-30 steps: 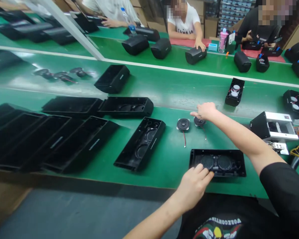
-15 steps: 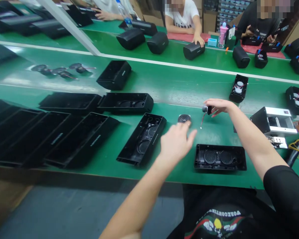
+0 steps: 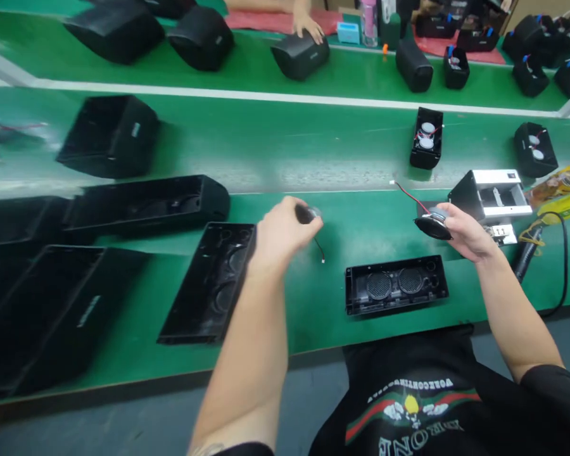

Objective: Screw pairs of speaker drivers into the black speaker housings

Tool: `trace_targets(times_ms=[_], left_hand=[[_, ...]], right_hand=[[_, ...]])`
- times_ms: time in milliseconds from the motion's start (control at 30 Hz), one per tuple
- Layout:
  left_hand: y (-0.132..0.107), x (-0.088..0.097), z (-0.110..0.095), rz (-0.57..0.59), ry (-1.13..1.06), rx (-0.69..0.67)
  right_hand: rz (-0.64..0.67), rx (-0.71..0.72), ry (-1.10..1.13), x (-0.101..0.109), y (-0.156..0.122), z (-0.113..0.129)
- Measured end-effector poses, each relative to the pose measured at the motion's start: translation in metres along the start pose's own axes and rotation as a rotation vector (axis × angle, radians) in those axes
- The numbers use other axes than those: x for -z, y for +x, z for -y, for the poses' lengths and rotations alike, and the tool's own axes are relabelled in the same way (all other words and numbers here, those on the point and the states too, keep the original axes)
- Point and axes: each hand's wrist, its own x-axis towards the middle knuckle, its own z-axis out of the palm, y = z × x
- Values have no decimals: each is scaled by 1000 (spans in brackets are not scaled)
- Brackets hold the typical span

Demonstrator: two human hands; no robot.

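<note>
My left hand [image 3: 282,231] pinches a small round speaker driver [image 3: 305,214] above the green bench, and a short wire with a white plug dangles from it. Over to the right, my right hand [image 3: 468,233] grips a second speaker driver [image 3: 432,226] by its magnet side, its black cone tilted down. A red and black wire with a white plug sticks out from that one toward the upper left. Between my forearms lies an open black speaker housing [image 3: 395,288] with two round grilles inside. Another open housing [image 3: 209,285] rests beside my left forearm.
Several black housings [image 3: 42,310] crowd the left side. Beyond my right hand stand a black-and-white fixture [image 3: 494,196] and a corded tool [image 3: 525,256]. Farther back, a housing with two drivers [image 3: 426,139] sits on the belt; another person's hand [image 3: 308,25] rests on a black speaker.
My left hand has picked up the speaker driver it was reaching for on the bench. My right hand has turned its driver over, cone downward, nearer the fixture. The view has shifted.
</note>
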Motion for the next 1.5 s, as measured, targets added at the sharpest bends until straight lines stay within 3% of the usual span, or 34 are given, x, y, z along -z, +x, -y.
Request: trace_targets(times_ms=[100, 233, 433, 533, 600, 667, 767, 833, 967, 1100, 1200, 1367, 1500], left_hand=[[-31, 13, 17, -24, -319, -108], [-85, 0, 30, 70, -689, -160], [-157, -35, 18, 395, -1288, 36], [-168, -40, 14, 389, -1173, -64], [-166, -38, 14, 365, -1054, -127], [-161, -35, 13, 366, -978, -155], [-154, -30, 5, 396, -769, -258], [-151, -28, -1, 390, -534, -407], [-151, -26, -9, 262, -135, -711], [-155, -31, -11, 140, 160, -871], [-159, -40, -12, 128, 283, -881], [-163, -55, -20, 184, 312, -788], [-164, -55, -28, 237, 371, -738]], right_hand=[[-11, -7, -69, 4, -35, -3], [-11, -12, -208, -1, -67, -11], [-24, 90, -495, -21, -90, -20], [41, 292, -812, -30, -95, -23], [91, 463, -1064, -33, -96, -29], [110, 544, -1191, -36, -96, -35], [129, 551, -1240, -38, -95, -41], [144, 559, -1276, -39, -95, -41], [137, 557, -1331, -40, -96, -38], [156, 560, -1415, -43, -95, -39], [207, 527, -1510, -47, -90, -40], [314, 444, -1585, -49, -76, -44], [337, 422, -1611, -49, -72, -45]])
